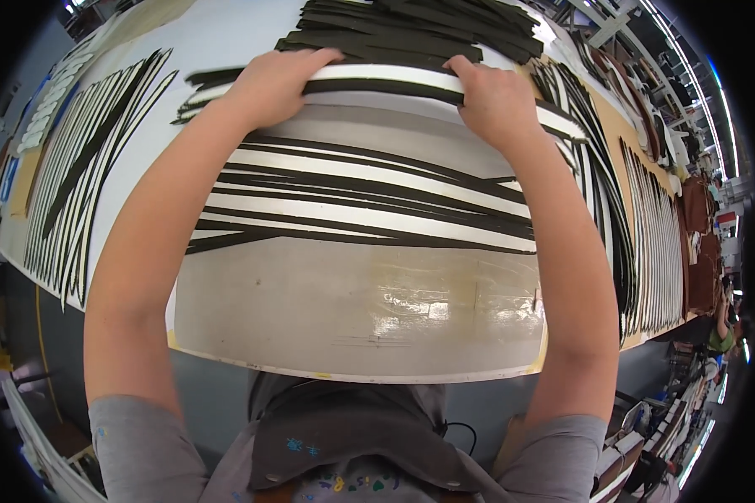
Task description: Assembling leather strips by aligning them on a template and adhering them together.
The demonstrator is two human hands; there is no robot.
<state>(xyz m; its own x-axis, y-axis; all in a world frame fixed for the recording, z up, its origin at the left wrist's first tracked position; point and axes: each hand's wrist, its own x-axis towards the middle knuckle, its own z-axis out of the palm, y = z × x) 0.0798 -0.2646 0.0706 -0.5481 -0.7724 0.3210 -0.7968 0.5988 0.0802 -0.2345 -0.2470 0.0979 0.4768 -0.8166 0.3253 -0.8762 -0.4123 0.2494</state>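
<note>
Stretched across the far part of the worktable is a bundle of long black-and-white strips (377,78). My left hand (281,88) is closed round it left of the middle, and my right hand (497,101) grips it toward the right. The bundle's ends stick out past both hands. Nearer to me, several more black-and-white strips (361,189) lie side by side across a grey board (310,293), passing under my forearms. Just beyond my hands is a pile of dark strips (394,33).
At the left, rows of thin strips (84,168) lie lengthwise. More strips (654,251) are lined up at the right, beside brown pieces (698,222). The grey board has a shiny patch near the table's front edge. A person (721,331) shows at the far right.
</note>
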